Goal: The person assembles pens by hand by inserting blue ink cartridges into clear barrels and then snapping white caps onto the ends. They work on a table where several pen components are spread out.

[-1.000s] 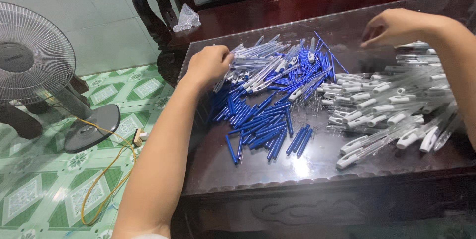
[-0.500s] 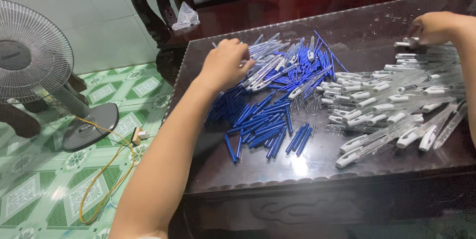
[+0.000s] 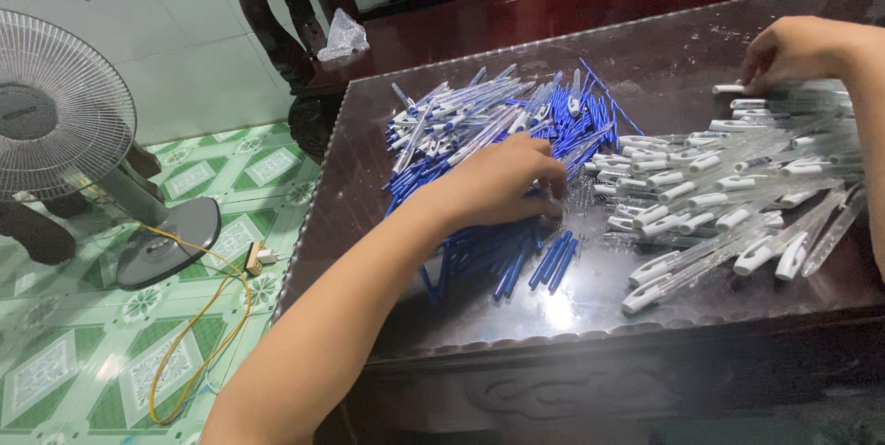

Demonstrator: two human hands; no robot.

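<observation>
The person's left hand (image 3: 502, 182) lay curled, fingers bent down, on the near edge of a heap of blue pen parts (image 3: 516, 145) in the middle of the glass-topped counter (image 3: 369, 178); from where I stood I could not tell whether the fingers had closed on one piece or were only raking through them. Just right of that hand, a few small metal springs (image 3: 581, 194) lay loose on the glass. The right hand (image 3: 795, 50) was far over at the right, its fingers pinched down at the far end of a spread of clear pen barrels with white caps (image 3: 737, 191), touching one of the white ends, though a firm grip could not be made out. These pieces looked light, thin and stiff, smooth plastic that would likely slide on the glass and roll away if nudged; a pinch at mid-length between thumb and forefinger seemed the surest hold, and the springs, being tiny and bouncy, would need fingertips only. Off to the left, on the green tiled floor (image 3: 55, 380), stood an electric fan (image 3: 55, 104) with a yellow cord (image 3: 198, 334), and a dark wooden chair (image 3: 286, 11) stood beyond the far edge.
</observation>
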